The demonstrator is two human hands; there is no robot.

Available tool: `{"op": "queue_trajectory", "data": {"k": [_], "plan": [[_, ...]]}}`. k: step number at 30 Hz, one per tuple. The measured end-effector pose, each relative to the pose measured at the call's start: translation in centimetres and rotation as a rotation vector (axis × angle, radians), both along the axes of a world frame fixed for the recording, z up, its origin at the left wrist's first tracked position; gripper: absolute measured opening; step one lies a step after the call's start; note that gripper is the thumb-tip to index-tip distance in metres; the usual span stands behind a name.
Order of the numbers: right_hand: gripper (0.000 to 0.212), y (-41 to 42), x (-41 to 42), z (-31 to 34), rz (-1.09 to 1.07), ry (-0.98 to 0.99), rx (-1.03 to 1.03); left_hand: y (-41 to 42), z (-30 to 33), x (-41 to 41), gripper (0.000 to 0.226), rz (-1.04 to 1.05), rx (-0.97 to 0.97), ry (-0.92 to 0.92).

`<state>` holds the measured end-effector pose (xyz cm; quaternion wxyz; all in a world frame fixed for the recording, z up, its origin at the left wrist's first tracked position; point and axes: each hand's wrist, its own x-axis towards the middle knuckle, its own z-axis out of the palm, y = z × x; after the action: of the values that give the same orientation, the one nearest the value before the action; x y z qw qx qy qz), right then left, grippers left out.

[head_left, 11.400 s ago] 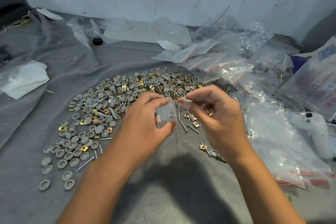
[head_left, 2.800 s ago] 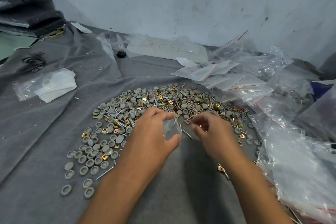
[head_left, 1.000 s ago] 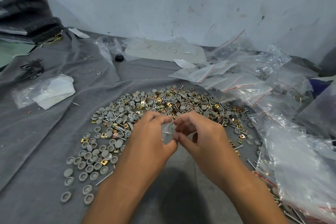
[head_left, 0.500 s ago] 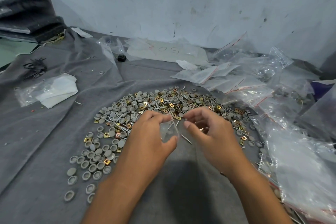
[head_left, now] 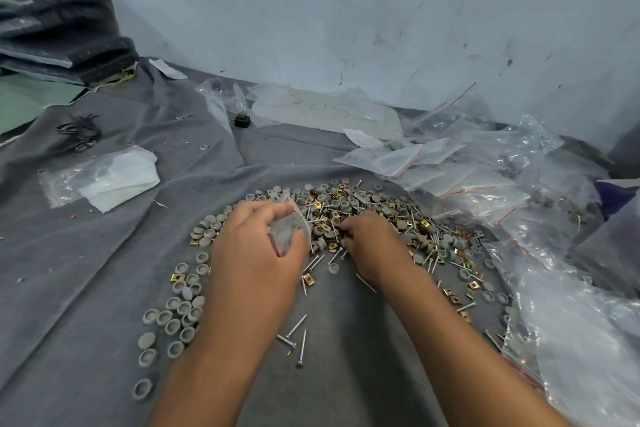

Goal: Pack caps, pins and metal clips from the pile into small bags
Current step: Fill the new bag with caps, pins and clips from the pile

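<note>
Clear bag (head_left: 289, 231): one, left hand (head_left: 254, 255); right hand (head_left: 372, 246) in pile (head_left: 374, 215).

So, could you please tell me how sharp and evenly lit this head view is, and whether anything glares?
Head view: soft, even light, with only a faint shadow under the forearms; wide-angle bending curves the wall; the left hand and its small bag look slightly blurred; mild sheen on the clear bags at right.
</note>
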<state>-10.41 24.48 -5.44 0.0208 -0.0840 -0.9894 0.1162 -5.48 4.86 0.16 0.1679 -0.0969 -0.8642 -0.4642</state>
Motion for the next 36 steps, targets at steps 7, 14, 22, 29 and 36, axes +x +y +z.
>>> {"op": "queue_trajectory", "data": {"k": [7,14,22,29,36], "plan": [[0.017,0.5,0.6,-0.3,0.075,-0.035,0.088,-0.6,-0.2,-0.4,0.03,-0.006,0.008,-0.018],[0.02,1.3,0.4,-1.4,0.115,-0.088,0.223,-0.8,-0.2,-0.3,0.032,-0.034,0.003,-0.015],[0.019,-0.1,5.2,5.4,0.108,0.188,-0.907,0.4,-0.7,-0.1,0.04,-0.154,-0.046,-0.027],[0.018,-2.7,8.9,9.6,0.329,0.361,-0.532,0.8,-0.8,0.4,0.053,-0.248,-0.106,-0.045],[0.012,-3.1,8.9,8.8,0.357,0.397,-0.326,1.0,-0.6,0.4,0.05,-0.278,-0.096,-0.053]]}}
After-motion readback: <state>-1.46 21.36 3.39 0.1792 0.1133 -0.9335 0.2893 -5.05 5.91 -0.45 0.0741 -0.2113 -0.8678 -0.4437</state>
